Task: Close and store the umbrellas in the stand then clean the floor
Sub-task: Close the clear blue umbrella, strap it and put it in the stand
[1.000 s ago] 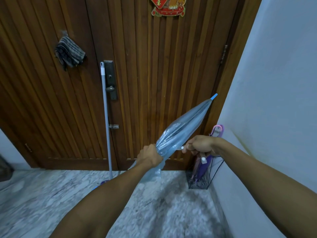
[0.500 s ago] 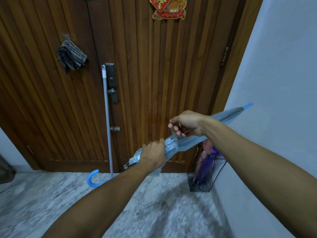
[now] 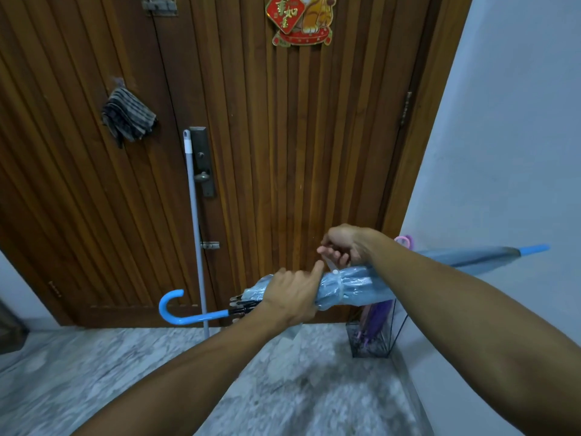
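A folded clear-blue umbrella [image 3: 355,286] lies almost level in front of me, its blue hooked handle to the left and blue tip to the right. My left hand [image 3: 292,297] grips the rolled canopy, forefinger raised toward the white snap of the tie strap. My right hand [image 3: 341,245] hovers just above the canopy with fingers curled, pinching the end of the strap. A black wire umbrella stand [image 3: 372,343] sits in the corner by the wall, with a purple umbrella [image 3: 377,317] and a pink one inside.
A grey mop pole [image 3: 195,225] leans against the wooden door [image 3: 283,136]. A striped cloth [image 3: 127,119] hangs on the door at the left. The marble floor [image 3: 283,388] spreads below, and a pale wall [image 3: 509,152] closes the right side.
The umbrella swung from pointing up-right to almost level, and its hooked handle came into sight. My right hand moved up over the canopy to the strap, now wrapped round the roll.
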